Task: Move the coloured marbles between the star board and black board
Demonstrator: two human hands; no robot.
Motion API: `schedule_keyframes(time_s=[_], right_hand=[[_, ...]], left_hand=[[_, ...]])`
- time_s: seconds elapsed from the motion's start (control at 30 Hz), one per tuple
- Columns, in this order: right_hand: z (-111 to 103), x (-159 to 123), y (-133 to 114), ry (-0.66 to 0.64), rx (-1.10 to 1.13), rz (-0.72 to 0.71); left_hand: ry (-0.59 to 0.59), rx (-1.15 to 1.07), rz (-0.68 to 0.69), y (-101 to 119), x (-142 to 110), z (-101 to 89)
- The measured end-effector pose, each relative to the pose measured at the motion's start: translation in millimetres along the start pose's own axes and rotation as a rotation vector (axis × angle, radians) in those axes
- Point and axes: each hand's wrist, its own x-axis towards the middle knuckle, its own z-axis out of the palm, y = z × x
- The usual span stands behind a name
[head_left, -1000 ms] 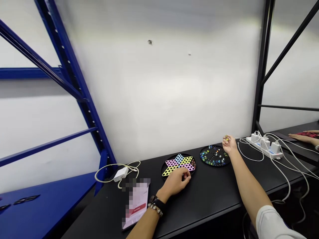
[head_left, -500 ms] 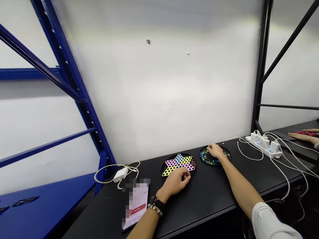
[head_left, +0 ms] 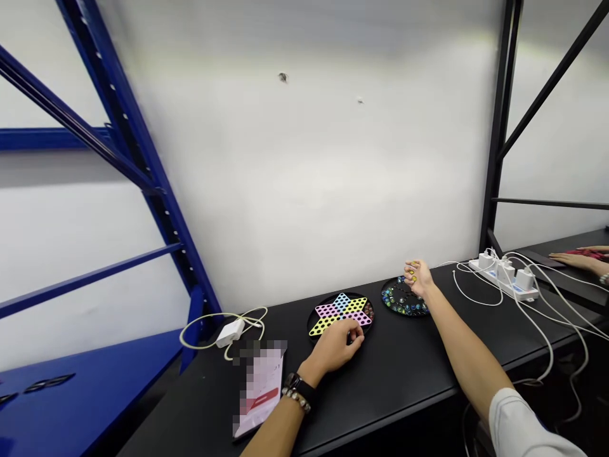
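Observation:
A Chinese checkers board (head_left: 341, 303) with a pink, yellow and blue star of holes lies on the black table. My left hand (head_left: 337, 344) rests at its near edge, fingers curled; whether anything is inside them is hidden. To the right is a round black tray (head_left: 399, 296) with many blue, green and clear marbles spread around it. Above the tray's right side, my right hand (head_left: 419, 278) is turned palm up, its fingers curled around several yellow marbles (head_left: 413, 277). Some reddish-brown marbles (head_left: 369, 310) sit at the board's right rim.
A tablet (head_left: 261, 393), partly blurred, lies left of my left forearm. Behind it are a white charger (head_left: 231, 332) and its looped cable. On the right, a white power strip (head_left: 504, 277) trails several cables. Another person's hand (head_left: 578, 260) rests farther right.
My right hand has lifted from the marble tray, shifted slightly right and turned palm up, showing yellow marbles in it. My left hand stays in place at the board.

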Motion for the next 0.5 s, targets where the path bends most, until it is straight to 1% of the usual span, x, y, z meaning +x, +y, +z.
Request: schedule_keyframes(time_s=[0.07,0.1,0.13,0.2,0.27,0.33,0.43,0.5], right_hand=[[-1,-2,-3,-0.006,0.129,0.034],[0,-4,-3,-0.01,0.109,0.058],[1,-7,-2,-0.017,0.01,0.073],[5,-12,-1,-0.074,-0.313,0.054],[7,-17,-1,-0.202,-0.66,0.007],[7,-21,-4,-0.343,-0.907,-0.005],[3,-25,-8,-0.479,-1.078,0.058],[-1,-27,-9,-0.464,-1.12,0.077]], left_hand=[[-0.004,0.006,-0.003,1,0,-0.5],[-0.007,0.008,-0.005,1,0,-0.9],[-0.008,0.009,-0.007,2,0,-1.3],[-0.011,0.007,-0.011,3,-1,-1.8],[-0.01,0.005,-0.007,3,-1,-2.0],[-0.008,0.006,-0.002,2,-1,-1.5],[-0.006,0.004,0.005,0,-1,-0.4],[-0.002,0.001,0.007,-1,-1,0.2]])
